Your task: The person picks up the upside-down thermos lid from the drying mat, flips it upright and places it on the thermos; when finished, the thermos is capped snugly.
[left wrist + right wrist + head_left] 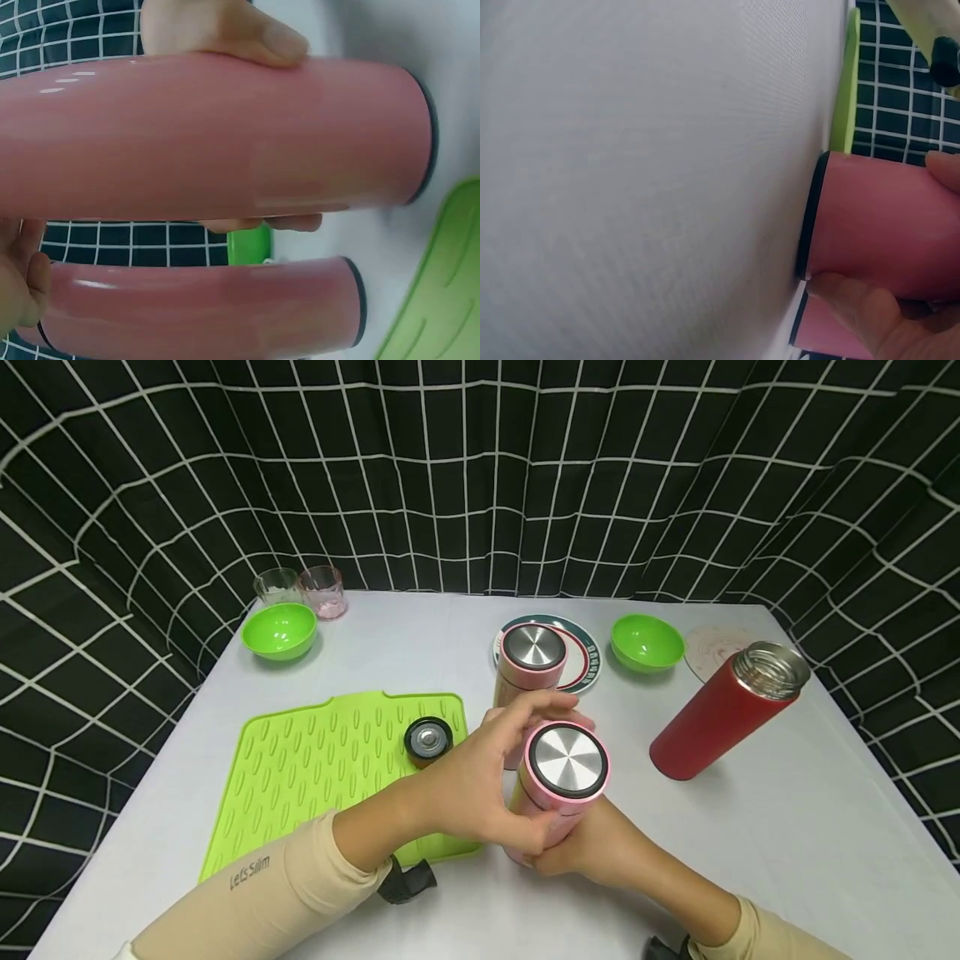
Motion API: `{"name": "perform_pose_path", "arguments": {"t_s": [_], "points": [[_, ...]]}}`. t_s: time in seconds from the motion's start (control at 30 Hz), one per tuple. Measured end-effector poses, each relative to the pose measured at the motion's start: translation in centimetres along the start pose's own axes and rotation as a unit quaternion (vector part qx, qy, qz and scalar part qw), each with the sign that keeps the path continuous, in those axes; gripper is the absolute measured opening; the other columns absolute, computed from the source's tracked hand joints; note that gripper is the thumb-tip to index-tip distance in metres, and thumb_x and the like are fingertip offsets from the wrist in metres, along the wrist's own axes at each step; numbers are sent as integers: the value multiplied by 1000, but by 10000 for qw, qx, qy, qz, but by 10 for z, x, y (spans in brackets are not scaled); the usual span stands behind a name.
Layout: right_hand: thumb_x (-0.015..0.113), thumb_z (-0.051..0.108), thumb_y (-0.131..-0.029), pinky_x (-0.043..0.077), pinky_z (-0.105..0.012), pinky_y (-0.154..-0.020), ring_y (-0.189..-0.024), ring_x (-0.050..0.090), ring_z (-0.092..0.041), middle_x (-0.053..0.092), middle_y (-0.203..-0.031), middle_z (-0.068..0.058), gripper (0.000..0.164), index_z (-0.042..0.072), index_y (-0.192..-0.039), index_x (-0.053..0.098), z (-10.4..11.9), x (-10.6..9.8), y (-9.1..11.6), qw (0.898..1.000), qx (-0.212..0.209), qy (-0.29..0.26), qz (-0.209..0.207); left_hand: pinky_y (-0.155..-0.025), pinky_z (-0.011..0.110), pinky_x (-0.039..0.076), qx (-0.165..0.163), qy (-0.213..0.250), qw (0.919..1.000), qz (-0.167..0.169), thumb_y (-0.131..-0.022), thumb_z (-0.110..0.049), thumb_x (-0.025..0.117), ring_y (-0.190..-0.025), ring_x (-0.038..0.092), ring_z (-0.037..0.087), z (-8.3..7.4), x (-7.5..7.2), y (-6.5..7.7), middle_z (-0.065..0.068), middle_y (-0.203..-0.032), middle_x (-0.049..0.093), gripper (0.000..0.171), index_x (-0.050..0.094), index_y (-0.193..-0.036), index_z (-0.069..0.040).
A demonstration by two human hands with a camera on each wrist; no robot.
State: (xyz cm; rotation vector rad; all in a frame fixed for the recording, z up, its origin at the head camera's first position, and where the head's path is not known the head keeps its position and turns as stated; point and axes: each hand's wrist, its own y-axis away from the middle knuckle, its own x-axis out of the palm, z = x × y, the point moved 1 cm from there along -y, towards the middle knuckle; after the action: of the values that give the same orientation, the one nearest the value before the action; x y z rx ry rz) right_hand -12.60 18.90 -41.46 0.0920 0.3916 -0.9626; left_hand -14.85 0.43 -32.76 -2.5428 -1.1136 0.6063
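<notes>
Looks like the holding step imo: left hand point(480, 781) and right hand point(592, 852), fingers curled round the pink flask point(567, 764), second flask point(522, 677) just beyond them. Next move probably wants a steady grip.

Readable in head view: "Let's Slim", dark print running lengthwise on the person's left sleeve point(258, 893), second word slightly blurred, so spelling not certain; plate point(593, 662) has a row of character-like marks on the right of its rim, too small to make out
</notes>
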Motion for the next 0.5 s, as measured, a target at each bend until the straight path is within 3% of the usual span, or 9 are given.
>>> {"name": "perform_pose_path", "arguments": {"t_s": [0.1,0.2,0.33,0.4,0.5], "points": [[86,3,-67,52,-31,-71,-80,59,-18,64,-90,2,48,19,-103,59,1,0,-1,10000,31,-39,-14,-100,32,43,-71,-221,9997,-46,-69,-11,86,-115,53,12,-1,0,0,-1,-127,51,79,41,-134,-10],[87,5,-67,52,-31,-73,-82,59,-17,63,-94,3,51,19,-106,58,2,-1,-1,9999,111,-41,-37,-101,33,41,-237,-782,9967,30,-70,-17,84,-118,48,11,-4,-2,0,-6,-125,53,76,46,-137,-15],[86,6,-68,51,-31,-75,-85,60,-17,63,-96,3,50,20,-108,58,2,-2,-1,9999,-26,128,-39,-101,33,38,-501,-1196,9916,7,-66,-29,89,-121,43,10,-7,-2,0,-8,-130,48,88,40,-139,-18],[85,3,-67,51,-31,-73,-83,59,-17,62,-94,3,50,21,-105,58,1,-2,-1,9999,-84,142,-35,-100,31,41,-450,-1011,9937,-154,-65,-27,91,-119,47,10,-7,-2,0,-6,-128,49,84,43,-133,-15],[84,-1,-64,51,-31,-70,-80,59,-17,63,-91,3,50,20,-101,59,-1,0,-1,10000,-9,30,-3,-96,30,46,-325,-521,9980,-138,-70,-15,86,-113,54,12,-6,-2,0,-4,-121,56,69,51,-129,-11]]}}
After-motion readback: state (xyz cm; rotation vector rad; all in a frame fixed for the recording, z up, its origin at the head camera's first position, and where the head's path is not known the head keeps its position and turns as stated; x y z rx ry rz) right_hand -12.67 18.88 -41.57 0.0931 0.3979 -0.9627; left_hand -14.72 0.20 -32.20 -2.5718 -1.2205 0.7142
